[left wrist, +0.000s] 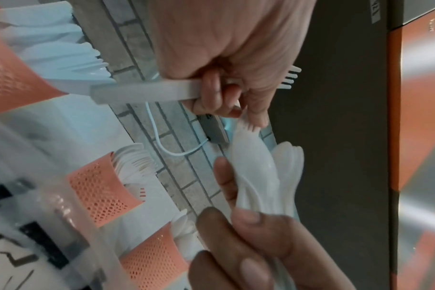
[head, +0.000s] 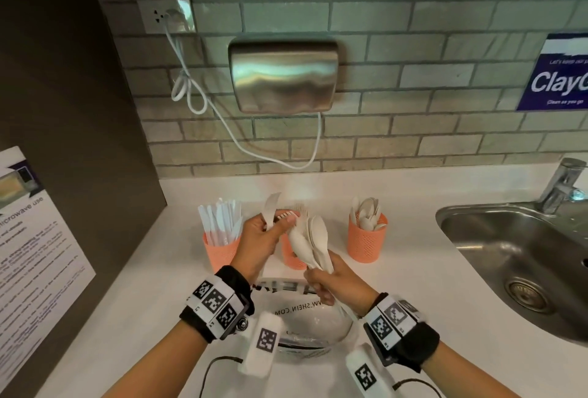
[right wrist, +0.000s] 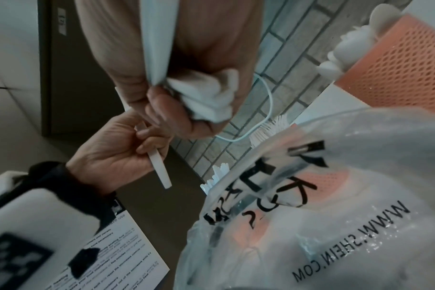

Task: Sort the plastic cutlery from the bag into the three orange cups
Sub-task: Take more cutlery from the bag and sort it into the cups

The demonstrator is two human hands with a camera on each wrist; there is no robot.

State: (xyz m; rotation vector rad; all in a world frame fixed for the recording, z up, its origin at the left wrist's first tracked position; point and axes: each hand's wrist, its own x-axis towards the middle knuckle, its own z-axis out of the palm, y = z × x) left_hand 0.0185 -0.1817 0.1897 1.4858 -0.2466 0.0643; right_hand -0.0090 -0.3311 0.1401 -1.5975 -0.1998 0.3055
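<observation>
Three orange mesh cups stand in a row: the left cup [head: 219, 253] holds knives, the middle cup [head: 290, 259] sits partly behind my hands with forks, and the right cup [head: 367, 243] holds spoons. My left hand [head: 269, 230] grips a white knife [head: 272, 210] by its handle [left wrist: 147, 92], with a fork [left wrist: 289, 78] held alongside it. My right hand [head: 319, 283] grips a bundle of white spoons [head: 310, 238] by their handles [right wrist: 204, 98], raised over the middle cup. The clear printed bag [head: 305, 318] lies on the counter below both wrists.
The white counter [head: 413, 286] meets a steel sink [head: 525, 254] with a tap [head: 561, 187] on the right. A dark cabinet side [head: 79, 127] with a printed notice [head: 35, 254] stands on the left. A metal wall unit [head: 283, 74] and its white cable hang on the tiled wall.
</observation>
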